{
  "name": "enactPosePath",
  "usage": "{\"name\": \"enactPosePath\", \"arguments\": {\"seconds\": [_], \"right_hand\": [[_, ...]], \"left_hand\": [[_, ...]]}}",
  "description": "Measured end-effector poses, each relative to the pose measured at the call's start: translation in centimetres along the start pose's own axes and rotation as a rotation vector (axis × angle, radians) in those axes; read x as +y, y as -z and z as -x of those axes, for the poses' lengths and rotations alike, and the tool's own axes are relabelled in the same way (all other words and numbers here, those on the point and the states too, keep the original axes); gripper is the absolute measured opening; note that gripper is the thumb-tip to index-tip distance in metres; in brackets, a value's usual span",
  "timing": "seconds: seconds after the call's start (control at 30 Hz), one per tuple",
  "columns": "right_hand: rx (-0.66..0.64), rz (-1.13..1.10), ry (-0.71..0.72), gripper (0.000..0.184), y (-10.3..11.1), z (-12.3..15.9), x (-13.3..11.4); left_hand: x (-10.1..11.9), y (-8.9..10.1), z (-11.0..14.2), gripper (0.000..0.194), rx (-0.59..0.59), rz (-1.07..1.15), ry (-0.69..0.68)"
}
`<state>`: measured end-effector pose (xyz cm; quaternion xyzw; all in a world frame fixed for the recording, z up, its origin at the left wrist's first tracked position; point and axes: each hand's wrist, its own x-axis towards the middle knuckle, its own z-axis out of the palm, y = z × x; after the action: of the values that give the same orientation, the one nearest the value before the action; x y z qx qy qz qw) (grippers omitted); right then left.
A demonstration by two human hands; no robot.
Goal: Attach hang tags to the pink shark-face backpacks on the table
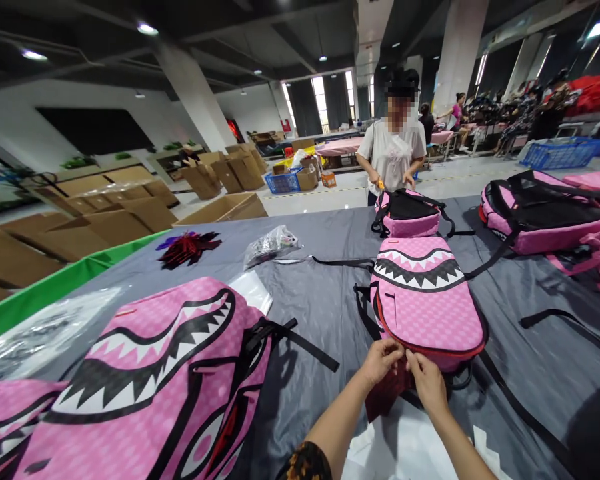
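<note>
A pink backpack (425, 297) with a shark-teeth print lies flat on the grey table cover (320, 313) in front of me. My left hand (381, 360) and my right hand (427, 380) both pinch its near bottom edge, fingers closed on the red-trimmed rim. A dark red piece (384, 397) hangs below my hands; what it is I cannot tell. Black straps (510, 393) trail from the backpack across the cover.
A larger pink shark backpack (150, 387) lies at the near left. Across the table a person in a white shirt (393, 157) handles another pink backpack (407, 213). More pink bags (540, 213) lie at the right. Plastic bags (270, 245) and cardboard boxes (105, 213) sit at the left.
</note>
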<state>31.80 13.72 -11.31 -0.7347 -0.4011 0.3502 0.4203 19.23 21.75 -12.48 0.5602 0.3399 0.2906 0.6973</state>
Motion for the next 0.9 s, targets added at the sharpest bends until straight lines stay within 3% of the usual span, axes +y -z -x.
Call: {"name": "enactPosePath", "arguments": {"seconds": [0.17,0.6,0.9], "right_hand": [[0.018,-0.036,-0.009,0.081,-0.3,-0.5,0.1],[-0.006,0.015,0.006,0.069,-0.3,-1.2,0.9],[0.043,-0.02,0.021,0.073,-0.7,-1.8,1.9]], "left_hand": [[-0.4,-0.2,0.1,0.052,0.028,0.035,-0.026],[-1.0,-0.3,-0.3,0.05,0.044,0.093,-0.009],[-0.2,-0.7,0.1,0.04,0.056,0.103,-0.032]]}}
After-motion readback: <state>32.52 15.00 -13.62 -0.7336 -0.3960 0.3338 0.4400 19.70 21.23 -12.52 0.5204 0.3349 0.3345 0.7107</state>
